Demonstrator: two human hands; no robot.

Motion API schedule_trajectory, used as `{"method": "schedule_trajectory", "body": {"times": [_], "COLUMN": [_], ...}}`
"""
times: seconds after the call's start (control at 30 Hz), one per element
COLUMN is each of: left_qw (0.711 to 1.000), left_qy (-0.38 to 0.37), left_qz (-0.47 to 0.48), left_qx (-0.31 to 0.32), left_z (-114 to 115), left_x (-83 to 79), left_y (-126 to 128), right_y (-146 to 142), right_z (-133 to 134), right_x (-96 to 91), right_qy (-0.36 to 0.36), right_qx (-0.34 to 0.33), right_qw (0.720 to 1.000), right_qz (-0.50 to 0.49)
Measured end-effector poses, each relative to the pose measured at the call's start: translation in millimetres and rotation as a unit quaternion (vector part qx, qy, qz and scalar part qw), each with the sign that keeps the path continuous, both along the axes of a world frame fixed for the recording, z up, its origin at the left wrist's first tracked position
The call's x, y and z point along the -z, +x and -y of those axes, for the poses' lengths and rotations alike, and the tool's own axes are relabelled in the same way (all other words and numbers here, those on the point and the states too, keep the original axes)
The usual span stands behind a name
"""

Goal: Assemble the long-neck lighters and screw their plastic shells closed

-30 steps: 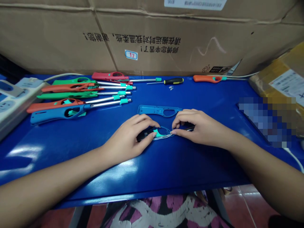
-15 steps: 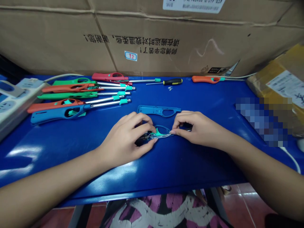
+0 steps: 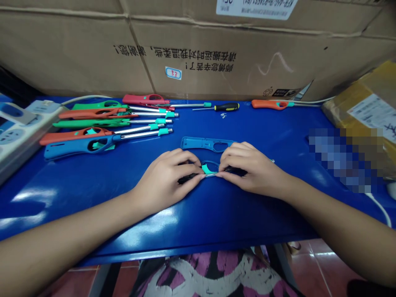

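An opened long-nosed gas lighter with a blue shell lies in the middle of the table, its turquoise trigger and thin pale wires exposed. My left hand is closed over its handle end, thumb and forefinger pinching by the trigger. From the other side my right hand pinches the wires at the lighter's front part. Fingers hide most of the shell and the metal tube. Just behind both hands rests a loose blue half-shell, its inner side up.
Several finished-looking lighters lie at the left beside a white power strip. A black-and-yellow screwdriver and an orange lighter lie along the back. Behind stands a large cardboard box; a taped parcel is at right.
My right hand has moved left along the wires, closer to my left hand. My left fingers have pinched closer together near the trigger. The view has shifted slightly.
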State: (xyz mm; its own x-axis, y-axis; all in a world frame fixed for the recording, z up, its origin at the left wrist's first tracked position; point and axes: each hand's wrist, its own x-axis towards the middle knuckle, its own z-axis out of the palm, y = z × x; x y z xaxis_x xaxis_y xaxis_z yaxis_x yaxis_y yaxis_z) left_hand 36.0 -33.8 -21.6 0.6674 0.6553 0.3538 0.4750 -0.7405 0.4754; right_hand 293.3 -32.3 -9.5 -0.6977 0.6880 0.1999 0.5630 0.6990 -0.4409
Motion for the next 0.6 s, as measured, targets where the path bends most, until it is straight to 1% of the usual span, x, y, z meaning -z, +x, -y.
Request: {"method": "schedule_trajectory", "body": {"times": [0.13,0.23,0.37,0.47,0.6], "left_qw": [1.0,1.0,0.999,0.997,0.992], "left_qy": [-0.004,-0.007,-0.023,-0.051,-0.098], "left_qz": [0.002,0.006,0.026,0.048,0.064], "left_qx": [0.003,0.004,-0.001,-0.019,-0.049], "left_z": [-0.1,-0.4,-0.4,0.8,2.5], "left_x": [1.5,2.7,2.5,0.6,-0.8], "left_y": [1.0,1.5,3.2,5.5,8.2], "right_y": [-0.3,-1.7,-5.2,-8.0,-9.1], "right_z": [0.4,1.5,2.3,2.8,3.8], "right_x": [0.5,2.9,6.3,6.8,5.6], "right_qy": [0.028,0.025,-0.023,-0.065,-0.088], "right_qx": [0.001,0.006,0.016,0.03,0.044], "right_qw": [1.0,1.0,0.997,0.99,0.986], "right_qz": [0.011,-0.006,-0.069,-0.119,-0.137]}}
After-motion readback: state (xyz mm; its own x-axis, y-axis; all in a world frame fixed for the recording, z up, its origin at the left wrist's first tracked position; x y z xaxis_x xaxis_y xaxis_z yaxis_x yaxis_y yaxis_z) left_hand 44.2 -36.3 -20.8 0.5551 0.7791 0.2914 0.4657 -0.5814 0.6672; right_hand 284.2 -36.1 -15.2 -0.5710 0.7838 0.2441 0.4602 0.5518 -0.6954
